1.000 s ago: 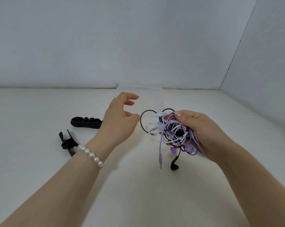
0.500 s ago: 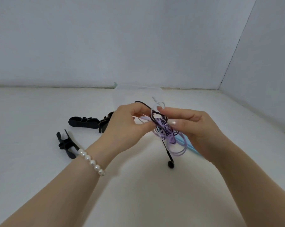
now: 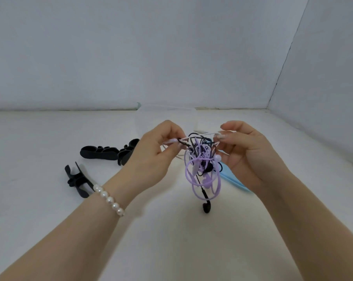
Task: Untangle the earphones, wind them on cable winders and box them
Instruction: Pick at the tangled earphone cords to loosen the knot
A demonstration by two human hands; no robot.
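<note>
You are holding the tangle of earphones (image 3: 202,165) up above the white table (image 3: 49,220), between your two hands. Your left hand (image 3: 155,157) is pinching a pale cable at the tangle's upper left with curled fingers, and your right hand (image 3: 250,155) is pinching the upper right of the same knot, thumb and forefinger closed on the strands. Purple, black and white loops are hanging down between them, with a black earbud (image 3: 206,207) dangling lowest, near the table. A pearl bracelet (image 3: 108,197) is sitting on your left wrist. Black cable winders (image 3: 108,153) are lying on the table to the left, one more (image 3: 78,180) nearer you. A light blue object (image 3: 233,179) is showing just behind your right hand; a clear box (image 3: 167,112) is standing at the back wall.
</note>
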